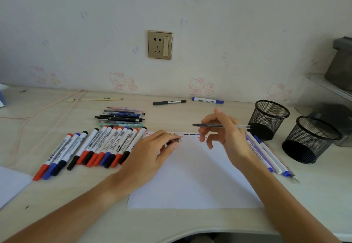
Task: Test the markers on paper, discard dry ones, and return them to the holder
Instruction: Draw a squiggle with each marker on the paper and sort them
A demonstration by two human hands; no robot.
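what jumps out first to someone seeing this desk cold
The right hand holds a clear-barrelled pen level above the white paper, whose far edge carries red and black test squiggles. Left of the paper lies a fanned row of whiteboard markers; two black mesh holders stand at right.

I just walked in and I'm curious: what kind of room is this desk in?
Probably a home desk, perhaps in a child's room: cartoon cat stickers on the wall, a wall socket, and mesh pen holders beside rows of markers.
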